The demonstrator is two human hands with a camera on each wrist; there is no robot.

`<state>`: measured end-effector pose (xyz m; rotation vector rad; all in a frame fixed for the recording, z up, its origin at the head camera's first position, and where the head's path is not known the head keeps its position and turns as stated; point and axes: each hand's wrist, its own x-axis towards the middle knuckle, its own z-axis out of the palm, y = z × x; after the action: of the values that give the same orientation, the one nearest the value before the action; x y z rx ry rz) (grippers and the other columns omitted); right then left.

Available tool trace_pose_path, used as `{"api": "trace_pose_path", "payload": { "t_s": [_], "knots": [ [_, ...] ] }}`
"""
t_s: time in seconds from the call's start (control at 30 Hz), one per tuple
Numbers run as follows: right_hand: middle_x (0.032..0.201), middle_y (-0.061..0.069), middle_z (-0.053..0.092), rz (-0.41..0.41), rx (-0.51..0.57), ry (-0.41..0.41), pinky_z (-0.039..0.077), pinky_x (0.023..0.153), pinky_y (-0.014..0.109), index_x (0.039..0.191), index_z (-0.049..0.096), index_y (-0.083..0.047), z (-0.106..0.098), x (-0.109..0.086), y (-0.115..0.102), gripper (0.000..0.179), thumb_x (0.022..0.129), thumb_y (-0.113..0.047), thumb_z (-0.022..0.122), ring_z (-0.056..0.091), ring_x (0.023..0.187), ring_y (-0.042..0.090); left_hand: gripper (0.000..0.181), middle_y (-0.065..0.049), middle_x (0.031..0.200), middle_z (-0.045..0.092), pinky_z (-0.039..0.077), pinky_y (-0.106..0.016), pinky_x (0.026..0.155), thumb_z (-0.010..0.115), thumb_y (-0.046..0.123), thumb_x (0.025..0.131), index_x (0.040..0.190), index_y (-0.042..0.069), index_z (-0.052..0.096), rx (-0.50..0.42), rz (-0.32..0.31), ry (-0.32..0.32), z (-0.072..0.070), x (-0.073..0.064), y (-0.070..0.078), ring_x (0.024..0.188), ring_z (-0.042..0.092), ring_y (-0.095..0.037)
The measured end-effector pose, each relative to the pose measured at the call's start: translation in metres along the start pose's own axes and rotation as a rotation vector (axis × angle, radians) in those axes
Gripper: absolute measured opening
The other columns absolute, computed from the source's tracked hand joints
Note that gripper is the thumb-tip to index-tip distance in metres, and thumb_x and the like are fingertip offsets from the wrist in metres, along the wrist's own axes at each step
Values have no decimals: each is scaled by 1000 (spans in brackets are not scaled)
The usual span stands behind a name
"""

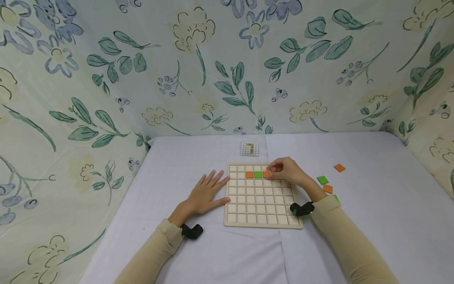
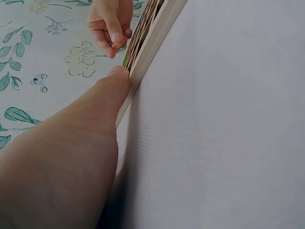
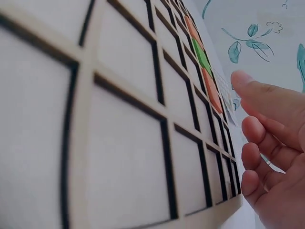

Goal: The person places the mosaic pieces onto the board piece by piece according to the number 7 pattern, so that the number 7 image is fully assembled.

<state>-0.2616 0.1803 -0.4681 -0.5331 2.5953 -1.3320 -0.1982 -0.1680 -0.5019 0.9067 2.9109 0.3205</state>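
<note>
On the grid board [image 1: 258, 209], right of the green tile [image 1: 258, 174], lies an orange tile [image 1: 265, 174]; we judge it light and stiff, best pinched by opposite edges. Our right hand [image 1: 288, 170] bends its fingers loosely, gripping nothing; our left hand [image 1: 206, 194] spreads.

Backdrop [image 1: 149, 86]: pale floral, three sides | Table [image 1: 397, 205]: white-draped, creased

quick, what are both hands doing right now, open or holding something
Left hand: open, fingers spread, at the board's left edge.
Right hand: open, loosely curled near an orange tile, holding nothing visible.
</note>
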Motion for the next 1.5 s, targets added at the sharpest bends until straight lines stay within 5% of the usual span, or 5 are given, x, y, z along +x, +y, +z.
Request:
{"api": "trace_pose_path", "payload": {
  "t_s": [0.57, 0.8, 1.5],
  "knots": [
    [90, 9, 59, 81, -74, 88, 42, 65, 28, 120, 70, 0, -58, -35, 4, 38, 89, -22, 78, 50, 86, 25, 80, -2, 167, 6, -1, -52, 120, 35, 70, 98, 162, 27, 13, 4, 3, 2, 1, 0, -1, 152, -1, -30],
    [92, 10, 59, 127, -104, 136, 43, 64, 27, 121, 69, 0, -80, -57, 21, 46, 89, -33, 78, 50, 88, 26, 80, -1, 167, 4, -2, -52, 120, 35, 70, 97, 162, 29, 12, 3, -5, -4, 1, -1, 0, 152, -2, -29],
    [105, 12, 66, 249, -166, 96, 47, 71, 16, 127, 64, 3, -111, -97, 81, 45, 90, -20, 76, 55, 97, 28, 81, 1, 167, 4, -3, -50, 120, 32, 74, 96, 161, 31, 11, 6, -14, -12, 3, 1, -1, 152, -3, -28]
  ]
}}
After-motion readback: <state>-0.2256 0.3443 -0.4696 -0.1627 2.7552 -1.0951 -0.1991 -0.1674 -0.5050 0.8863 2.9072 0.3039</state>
